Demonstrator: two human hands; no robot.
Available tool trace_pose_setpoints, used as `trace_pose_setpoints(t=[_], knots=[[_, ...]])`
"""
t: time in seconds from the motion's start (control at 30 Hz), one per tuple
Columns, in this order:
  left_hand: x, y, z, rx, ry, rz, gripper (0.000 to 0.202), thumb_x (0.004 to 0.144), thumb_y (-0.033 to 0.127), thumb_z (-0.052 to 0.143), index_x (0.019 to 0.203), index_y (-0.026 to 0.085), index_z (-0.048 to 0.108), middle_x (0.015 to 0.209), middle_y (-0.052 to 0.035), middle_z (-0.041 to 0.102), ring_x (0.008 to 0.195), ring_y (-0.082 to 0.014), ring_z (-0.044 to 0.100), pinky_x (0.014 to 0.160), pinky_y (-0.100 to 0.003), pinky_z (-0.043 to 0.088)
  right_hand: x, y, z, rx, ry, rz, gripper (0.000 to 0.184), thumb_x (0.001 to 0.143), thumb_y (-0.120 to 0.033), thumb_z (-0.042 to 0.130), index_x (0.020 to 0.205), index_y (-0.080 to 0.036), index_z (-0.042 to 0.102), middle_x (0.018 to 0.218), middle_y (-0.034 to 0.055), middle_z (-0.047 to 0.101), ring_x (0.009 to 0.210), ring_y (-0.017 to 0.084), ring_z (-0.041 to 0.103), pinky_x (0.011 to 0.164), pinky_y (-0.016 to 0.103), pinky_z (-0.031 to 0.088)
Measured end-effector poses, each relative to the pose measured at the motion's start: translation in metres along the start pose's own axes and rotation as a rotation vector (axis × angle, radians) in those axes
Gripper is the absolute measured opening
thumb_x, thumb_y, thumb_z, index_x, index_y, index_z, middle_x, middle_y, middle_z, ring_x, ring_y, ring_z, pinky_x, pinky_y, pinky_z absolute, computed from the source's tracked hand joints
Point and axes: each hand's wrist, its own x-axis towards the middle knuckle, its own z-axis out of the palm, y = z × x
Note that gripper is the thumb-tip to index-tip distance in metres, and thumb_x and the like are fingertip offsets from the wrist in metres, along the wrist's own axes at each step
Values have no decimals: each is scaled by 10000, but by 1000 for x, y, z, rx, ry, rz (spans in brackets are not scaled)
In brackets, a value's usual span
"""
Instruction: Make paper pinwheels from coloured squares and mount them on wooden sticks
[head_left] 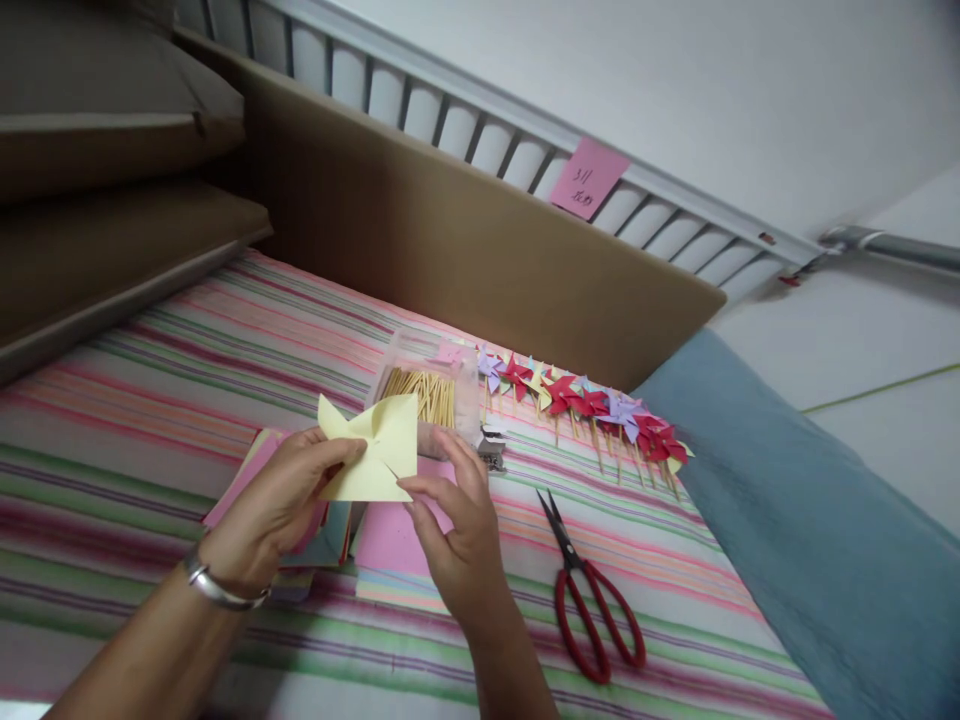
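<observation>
A pale yellow paper pinwheel (pixel 386 440), partly folded, is pinched in my left hand (pixel 289 490), its thumb pressed on the folded points near the middle. My right hand (pixel 461 530) has thumb and forefinger at the sheet's lower right corner, beside a cut slit; its other fingers are spread. Below the hands lie pink paper sheets (pixel 394 535) over paler coloured ones, with more coloured paper (pixel 244 480) under my left hand. Just beyond, a clear plastic box (pixel 466 390) holds many thin wooden sticks (pixel 420 392).
Red-handled scissors (pixel 592 610) lie at the right, blades pointing away. Finished pinwheels on sticks (pixel 592 405) line the back of the striped cloth (pixel 637 540). A cardboard panel (pixel 465 230) stands behind, against a radiator (pixel 420 100). Stacked packages (pixel 112 230) sit at the left.
</observation>
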Motion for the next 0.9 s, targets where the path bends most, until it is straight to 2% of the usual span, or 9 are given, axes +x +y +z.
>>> trace_pose_setpoints(t=[0.1,0.23,0.33,0.57,0.7,0.9], knots=[[-2,-1,1,29,-26,-18,92,602,150,745,540,125,683,474,8,622,459,-86,512,474,-171,429,0,0,-1,-1,-24,7,201,864,-111,546,914,-240,691,1436,64,438,1367,245,328,1092,461,319],[-1,-4,2,79,-77,-61,68,608,153,720,666,118,715,554,-16,668,547,-131,589,525,-195,459,1,1,-5,7,-47,10,170,867,-142,560,865,-237,700,1454,59,427,1376,248,320,1097,464,310],[0,-8,3,132,-52,-63,51,612,158,707,644,121,694,546,-3,651,506,-115,558,483,-187,418,0,2,-7,13,-68,37,128,861,-180,597,836,-237,709,1474,58,409,1397,252,288,1106,467,293],[-2,-19,15,212,-35,-31,98,601,198,723,657,123,694,591,-6,661,524,-118,546,497,-202,394,-1,-4,-5,34,-80,253,83,841,-213,624,828,-232,705,1547,60,285,1444,268,166,1121,538,221],[-4,-24,24,221,-7,-53,198,566,199,746,744,116,722,642,-29,697,536,-143,575,502,-222,404,2,-5,-3,8,-48,333,82,837,-195,617,807,-215,691,1538,99,299,1444,275,164,1112,561,216],[-3,-28,25,189,-23,-80,218,543,205,771,744,125,740,627,-41,711,550,-162,607,540,-237,435,3,-5,-3,-38,-9,348,92,816,-153,625,756,-204,675,1514,116,343,1428,290,206,1098,568,233]])
